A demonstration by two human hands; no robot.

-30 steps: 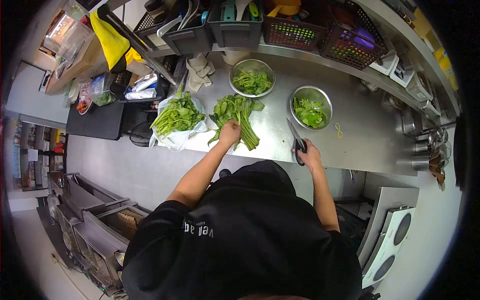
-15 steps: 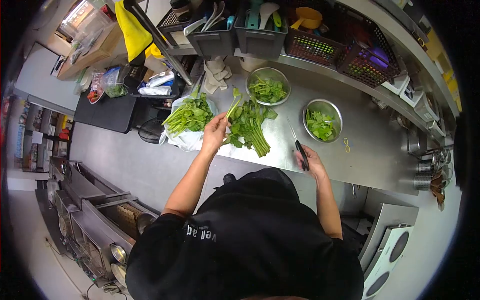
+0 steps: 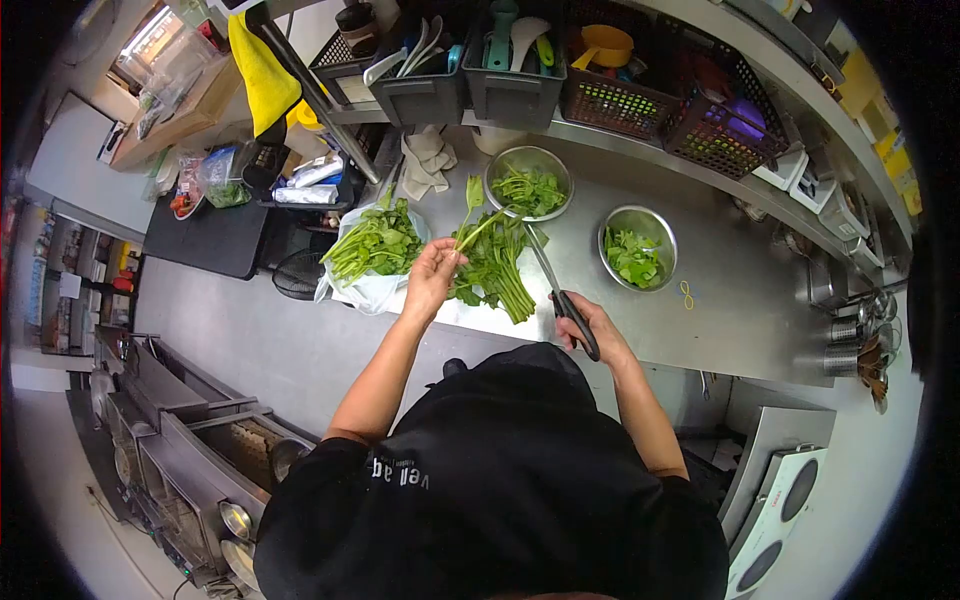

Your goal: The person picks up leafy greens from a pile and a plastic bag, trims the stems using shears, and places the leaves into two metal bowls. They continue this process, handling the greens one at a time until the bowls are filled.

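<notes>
My left hand [image 3: 433, 275] pinches a leafy green stalk [image 3: 482, 233] above the steel counter, its stem pointing right. My right hand [image 3: 592, 328] grips black-handled scissors [image 3: 545, 262], the blades reaching up and left near the stalk's end. Just right of my left hand lies a bunch of leafy greens [image 3: 510, 283] with long stems. Left of it, more greens [image 3: 375, 245] rest on a white plastic bag [image 3: 365, 298]. A steel bowl [image 3: 570, 196] at the back holds cut stems and leaves. Another steel bowl [image 3: 672, 262], farther right, has loose leaves in it.
Yellow rubber bands [image 3: 687, 295] lie on the steel counter [image 3: 740, 330] right of the bowls. A cloth [image 3: 427, 163] is at the back. Utensil bins [image 3: 513, 95] and black baskets [image 3: 615, 105] line the shelf above. A black board [image 3: 205, 235] is at the left.
My right hand has moved left with the scissors, bringing the blades close to the stalk. In my left hand the stalk now has its stem pointing right.
</notes>
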